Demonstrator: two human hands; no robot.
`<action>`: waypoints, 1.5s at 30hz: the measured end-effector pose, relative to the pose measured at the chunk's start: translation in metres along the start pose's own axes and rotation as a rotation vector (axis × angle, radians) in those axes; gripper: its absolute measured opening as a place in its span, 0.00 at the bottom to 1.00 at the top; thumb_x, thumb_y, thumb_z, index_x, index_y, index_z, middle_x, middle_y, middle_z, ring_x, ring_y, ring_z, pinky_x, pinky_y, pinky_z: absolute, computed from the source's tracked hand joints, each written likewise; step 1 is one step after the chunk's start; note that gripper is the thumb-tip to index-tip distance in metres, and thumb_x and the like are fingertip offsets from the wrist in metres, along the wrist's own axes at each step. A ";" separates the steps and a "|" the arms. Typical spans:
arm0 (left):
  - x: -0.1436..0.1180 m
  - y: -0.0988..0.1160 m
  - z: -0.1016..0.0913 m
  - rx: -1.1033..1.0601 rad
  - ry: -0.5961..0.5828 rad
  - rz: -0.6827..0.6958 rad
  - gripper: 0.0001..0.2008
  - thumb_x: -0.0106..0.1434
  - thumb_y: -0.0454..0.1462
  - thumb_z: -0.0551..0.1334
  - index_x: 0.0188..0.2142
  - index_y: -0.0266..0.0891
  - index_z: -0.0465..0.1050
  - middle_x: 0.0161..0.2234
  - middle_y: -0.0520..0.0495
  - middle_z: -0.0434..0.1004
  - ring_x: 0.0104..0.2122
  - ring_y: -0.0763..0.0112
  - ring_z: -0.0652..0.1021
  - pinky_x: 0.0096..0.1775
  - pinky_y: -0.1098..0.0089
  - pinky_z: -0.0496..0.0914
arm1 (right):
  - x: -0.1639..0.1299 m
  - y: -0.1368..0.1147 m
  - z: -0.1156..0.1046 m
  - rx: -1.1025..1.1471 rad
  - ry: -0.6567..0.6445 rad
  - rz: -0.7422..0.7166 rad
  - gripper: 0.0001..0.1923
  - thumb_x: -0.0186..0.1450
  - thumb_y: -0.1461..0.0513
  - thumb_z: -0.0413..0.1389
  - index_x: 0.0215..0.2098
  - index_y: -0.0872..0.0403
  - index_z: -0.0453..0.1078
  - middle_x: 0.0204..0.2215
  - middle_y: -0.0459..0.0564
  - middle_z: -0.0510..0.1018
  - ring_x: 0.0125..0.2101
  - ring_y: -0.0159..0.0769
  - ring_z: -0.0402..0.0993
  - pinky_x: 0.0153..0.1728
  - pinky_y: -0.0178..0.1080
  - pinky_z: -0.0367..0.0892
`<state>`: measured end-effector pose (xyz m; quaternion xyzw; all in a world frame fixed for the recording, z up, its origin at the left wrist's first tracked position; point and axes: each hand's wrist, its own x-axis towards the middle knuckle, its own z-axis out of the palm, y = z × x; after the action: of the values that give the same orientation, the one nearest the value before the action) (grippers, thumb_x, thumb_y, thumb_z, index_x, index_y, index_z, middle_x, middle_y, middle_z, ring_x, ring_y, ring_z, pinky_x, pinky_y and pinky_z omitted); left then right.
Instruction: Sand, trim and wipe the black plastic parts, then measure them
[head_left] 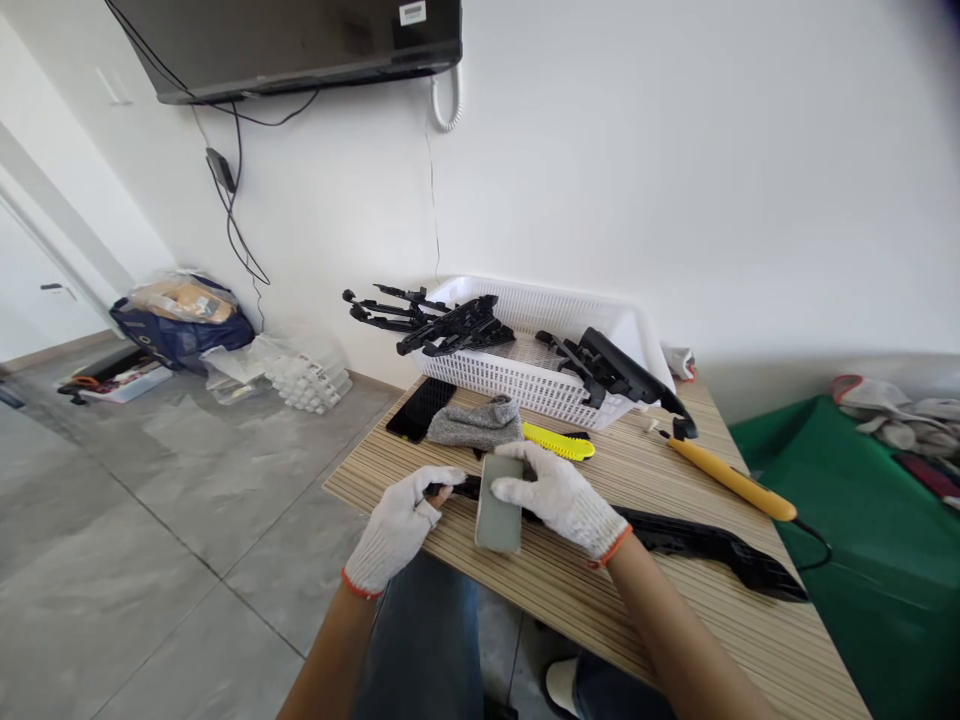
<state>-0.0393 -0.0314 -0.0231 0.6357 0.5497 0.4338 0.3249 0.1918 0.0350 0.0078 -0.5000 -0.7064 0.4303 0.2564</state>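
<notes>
The left hand (397, 525) in a white glove pinches the end of a long black part (697, 545) that lies across the table (750, 640). The right hand (555, 495) is closed over a grey block (499, 515), which seems to press on the part. A yellow knife (559, 442), a grey cloth (476, 422) and a white basket (540, 385) sit just behind.

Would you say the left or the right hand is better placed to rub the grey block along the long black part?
Right: the right hand already grips the grey block on the black part; the left hand pins its end.
</notes>
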 end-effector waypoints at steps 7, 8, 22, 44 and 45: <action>0.002 0.006 -0.002 -0.030 0.023 0.021 0.12 0.66 0.41 0.59 0.43 0.40 0.79 0.46 0.44 0.83 0.48 0.63 0.80 0.54 0.61 0.74 | 0.001 -0.001 -0.019 0.013 0.114 0.012 0.25 0.59 0.55 0.64 0.54 0.51 0.71 0.46 0.51 0.80 0.46 0.43 0.76 0.51 0.46 0.69; 0.002 0.006 -0.001 -0.025 0.021 0.026 0.12 0.65 0.41 0.59 0.42 0.40 0.79 0.45 0.44 0.83 0.47 0.63 0.80 0.54 0.61 0.74 | 0.002 0.000 -0.020 0.022 0.045 -0.013 0.25 0.58 0.56 0.64 0.53 0.51 0.71 0.46 0.51 0.80 0.45 0.43 0.76 0.50 0.46 0.69; 0.004 0.003 -0.005 0.018 0.034 -0.018 0.12 0.65 0.41 0.59 0.42 0.40 0.78 0.45 0.44 0.83 0.47 0.62 0.81 0.53 0.60 0.74 | -0.004 -0.007 0.002 -0.005 -0.031 -0.117 0.27 0.55 0.57 0.67 0.53 0.47 0.73 0.49 0.47 0.80 0.50 0.42 0.75 0.55 0.47 0.67; 0.003 0.004 -0.004 -0.062 0.081 -0.042 0.14 0.64 0.44 0.60 0.44 0.40 0.79 0.47 0.43 0.82 0.48 0.60 0.80 0.53 0.59 0.75 | -0.004 -0.012 -0.012 0.584 0.212 -0.017 0.24 0.53 0.53 0.65 0.47 0.51 0.73 0.34 0.46 0.81 0.31 0.35 0.77 0.29 0.37 0.73; 0.003 0.004 -0.004 -0.058 0.086 -0.034 0.14 0.64 0.43 0.60 0.44 0.40 0.79 0.47 0.43 0.82 0.49 0.61 0.80 0.54 0.59 0.75 | -0.005 -0.013 -0.014 0.655 0.187 -0.035 0.23 0.54 0.54 0.65 0.46 0.51 0.73 0.32 0.45 0.80 0.29 0.34 0.76 0.25 0.34 0.70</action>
<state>-0.0409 -0.0292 -0.0168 0.5971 0.5612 0.4709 0.3267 0.1988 0.0336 0.0261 -0.4162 -0.5127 0.5821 0.4744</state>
